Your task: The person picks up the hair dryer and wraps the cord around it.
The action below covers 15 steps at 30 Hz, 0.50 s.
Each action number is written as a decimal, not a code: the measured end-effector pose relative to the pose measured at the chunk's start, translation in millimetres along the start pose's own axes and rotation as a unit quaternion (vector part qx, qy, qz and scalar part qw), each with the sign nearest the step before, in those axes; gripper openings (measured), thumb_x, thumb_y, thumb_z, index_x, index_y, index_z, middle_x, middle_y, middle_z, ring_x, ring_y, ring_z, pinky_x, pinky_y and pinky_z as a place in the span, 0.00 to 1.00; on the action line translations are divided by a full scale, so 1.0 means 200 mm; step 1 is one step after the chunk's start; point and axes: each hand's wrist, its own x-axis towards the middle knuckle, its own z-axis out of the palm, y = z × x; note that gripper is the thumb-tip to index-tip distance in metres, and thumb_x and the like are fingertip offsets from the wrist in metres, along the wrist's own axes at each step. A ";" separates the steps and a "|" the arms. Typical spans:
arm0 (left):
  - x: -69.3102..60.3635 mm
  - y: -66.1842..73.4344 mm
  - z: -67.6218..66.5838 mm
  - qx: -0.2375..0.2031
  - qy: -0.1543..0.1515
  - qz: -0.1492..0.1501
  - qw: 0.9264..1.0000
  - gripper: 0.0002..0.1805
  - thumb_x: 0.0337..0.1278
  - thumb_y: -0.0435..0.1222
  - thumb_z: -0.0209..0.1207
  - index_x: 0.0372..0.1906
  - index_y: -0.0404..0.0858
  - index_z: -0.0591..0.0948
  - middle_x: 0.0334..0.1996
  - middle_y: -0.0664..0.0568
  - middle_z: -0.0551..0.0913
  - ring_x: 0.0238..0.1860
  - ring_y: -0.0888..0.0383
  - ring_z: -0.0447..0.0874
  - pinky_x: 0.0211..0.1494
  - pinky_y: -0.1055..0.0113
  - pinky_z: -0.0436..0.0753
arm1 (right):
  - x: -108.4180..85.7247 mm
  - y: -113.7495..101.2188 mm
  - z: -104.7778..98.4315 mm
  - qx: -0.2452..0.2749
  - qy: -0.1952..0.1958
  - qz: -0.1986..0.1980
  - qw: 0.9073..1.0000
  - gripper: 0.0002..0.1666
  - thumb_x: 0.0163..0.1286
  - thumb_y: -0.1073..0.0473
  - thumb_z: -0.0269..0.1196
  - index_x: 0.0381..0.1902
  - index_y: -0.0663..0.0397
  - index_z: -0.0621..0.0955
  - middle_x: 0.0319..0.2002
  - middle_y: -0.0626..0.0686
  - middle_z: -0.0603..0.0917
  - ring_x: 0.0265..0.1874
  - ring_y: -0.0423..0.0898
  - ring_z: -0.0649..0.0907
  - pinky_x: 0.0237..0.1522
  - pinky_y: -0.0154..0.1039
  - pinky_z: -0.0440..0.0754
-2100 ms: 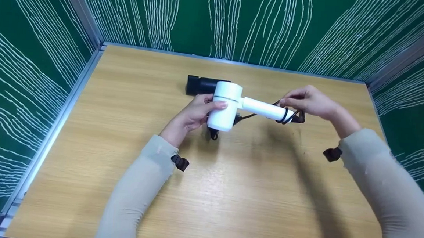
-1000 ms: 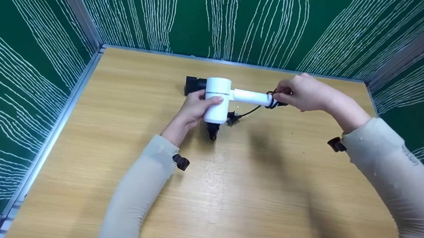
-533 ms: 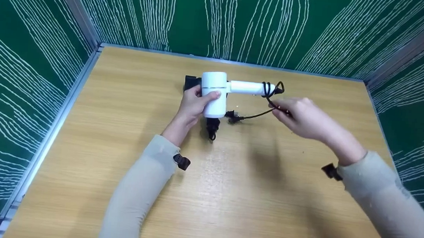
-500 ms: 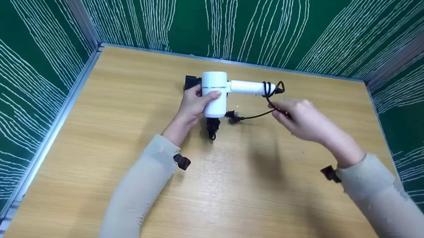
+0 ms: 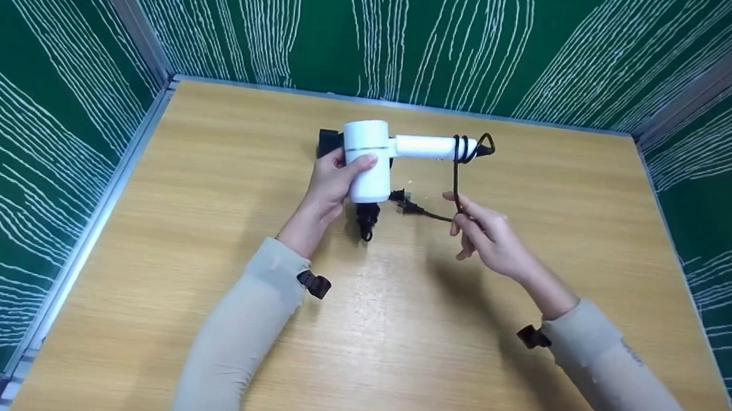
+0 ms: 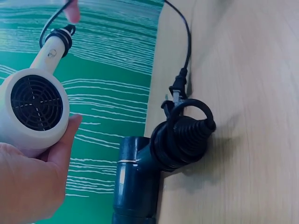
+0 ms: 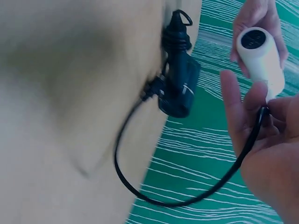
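My left hand (image 5: 328,185) grips the body of a white hair dryer (image 5: 371,177), holding it above the table with its handle pointing right. A black power cord (image 5: 456,182) is looped around the handle's end, then runs down to my right hand (image 5: 494,242), which pinches it between thumb and fingers. From there the cord continues left to its plug (image 5: 413,208), low by the table. Behind and below lies a black hair dryer (image 6: 136,186), its own cord wound around its handle (image 6: 180,142). In the head view the white dryer hides much of it.
The wooden table (image 5: 357,357) is bounded by metal-framed green panels (image 5: 326,31) with white streaks at the back and sides. Small specks lie on the wood near the plug.
My right hand has drawn the cord away from the white dryer's handle, moving down and left toward me. The white dryer has shifted slightly left and back, still in my left hand.
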 end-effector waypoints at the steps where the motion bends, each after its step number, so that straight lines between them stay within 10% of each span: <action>1: 0.00 0.00 0.00 -0.002 -0.002 -0.001 1.000 0.30 0.64 0.34 0.72 0.68 0.29 0.77 0.58 0.37 0.84 0.58 0.42 0.86 0.61 0.50 0.87 | 0.00 0.02 0.01 0.020 0.003 0.011 1.000 0.27 0.86 0.70 0.49 0.78 0.63 0.71 0.38 0.64 0.82 0.21 0.48 0.82 0.25 0.45 0.90; 6: -0.02 -0.01 0.00 -0.018 -0.014 -0.011 1.000 0.27 0.66 0.33 0.70 0.66 0.28 0.78 0.55 0.38 0.85 0.55 0.43 0.87 0.59 0.49 0.88 | -0.01 0.09 0.04 0.073 -0.001 0.058 0.996 0.26 0.87 0.67 0.48 0.78 0.62 0.71 0.45 0.71 0.84 0.28 0.51 0.86 0.36 0.46 0.92; 15: -0.03 -0.01 0.02 -0.032 -0.028 -0.014 0.999 0.24 0.67 0.31 0.68 0.63 0.25 0.78 0.51 0.38 0.86 0.50 0.45 0.88 0.58 0.48 0.88 | 0.02 0.17 0.04 0.007 -0.018 0.081 0.997 0.22 0.87 0.65 0.50 0.73 0.64 0.76 0.45 0.71 0.88 0.32 0.64 0.88 0.40 0.50 0.92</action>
